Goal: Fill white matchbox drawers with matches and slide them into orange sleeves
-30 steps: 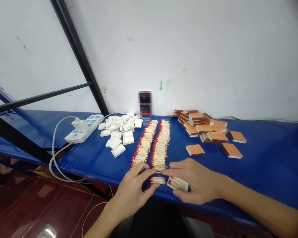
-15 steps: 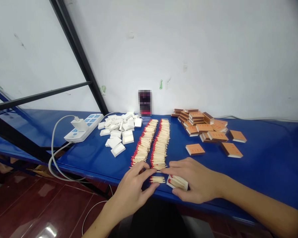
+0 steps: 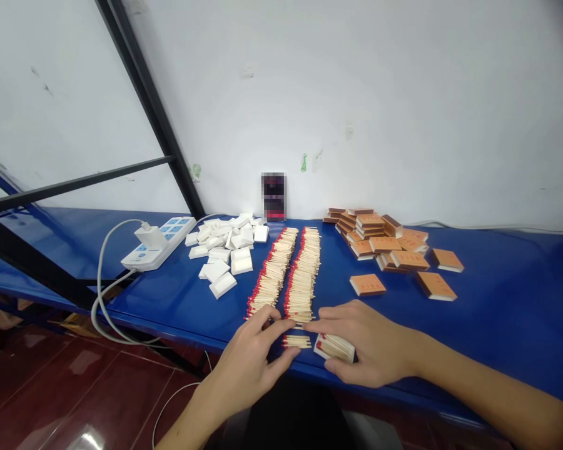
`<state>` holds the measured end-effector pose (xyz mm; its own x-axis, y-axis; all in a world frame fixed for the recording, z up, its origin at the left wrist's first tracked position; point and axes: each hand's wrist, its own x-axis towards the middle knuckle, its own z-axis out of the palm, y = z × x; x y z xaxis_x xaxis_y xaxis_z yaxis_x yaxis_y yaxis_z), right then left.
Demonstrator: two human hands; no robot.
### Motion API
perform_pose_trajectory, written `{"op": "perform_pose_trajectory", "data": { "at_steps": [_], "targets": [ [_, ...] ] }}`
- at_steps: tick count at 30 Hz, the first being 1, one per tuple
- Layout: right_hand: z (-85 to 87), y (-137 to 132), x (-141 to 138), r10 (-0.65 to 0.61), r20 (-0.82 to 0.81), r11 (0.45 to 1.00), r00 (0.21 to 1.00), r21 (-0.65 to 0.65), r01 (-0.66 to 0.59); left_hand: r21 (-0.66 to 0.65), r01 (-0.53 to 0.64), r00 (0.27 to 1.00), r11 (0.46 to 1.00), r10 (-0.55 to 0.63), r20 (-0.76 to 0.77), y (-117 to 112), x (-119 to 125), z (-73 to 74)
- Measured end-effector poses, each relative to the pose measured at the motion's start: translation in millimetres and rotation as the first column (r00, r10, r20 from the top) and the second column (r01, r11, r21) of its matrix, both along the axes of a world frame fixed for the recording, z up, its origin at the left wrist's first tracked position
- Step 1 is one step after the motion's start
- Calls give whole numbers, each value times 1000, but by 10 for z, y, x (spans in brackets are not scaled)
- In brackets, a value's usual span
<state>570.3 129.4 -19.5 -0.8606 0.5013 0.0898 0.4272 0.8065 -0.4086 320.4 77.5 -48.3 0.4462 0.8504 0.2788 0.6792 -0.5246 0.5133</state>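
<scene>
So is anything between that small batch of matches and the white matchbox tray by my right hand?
Nothing visible: only a narrow gap of blue tabletop separates the small batch of matches from the white matchbox tray at your right hand.

My left hand [image 3: 256, 353] and right hand [image 3: 366, 347] are both bare, with slim, tapering fingers and smooth, gently rounded backs. My left thumb [image 3: 284, 362] is long and narrows towards its tip; so is my right thumb [image 3: 344, 370]. My left forearm [image 3: 201, 406] is uncovered down to the near edge, and my right forearm [image 3: 488, 387], also bare, broadens towards the right edge. Between them, on the near side, shows plain black clothing [image 3: 295, 412], too shadowed for me to tell which garment.
</scene>
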Motion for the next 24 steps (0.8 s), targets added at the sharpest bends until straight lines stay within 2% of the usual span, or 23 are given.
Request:
{"op": "perform_pose_trajectory", "data": {
  "at_steps": [24],
  "targets": [
    [-38,23,34,-1,-48,1000,999,-14,0,-3,11,1000,1000,-11,6,7,-1,10]
  ]
}}
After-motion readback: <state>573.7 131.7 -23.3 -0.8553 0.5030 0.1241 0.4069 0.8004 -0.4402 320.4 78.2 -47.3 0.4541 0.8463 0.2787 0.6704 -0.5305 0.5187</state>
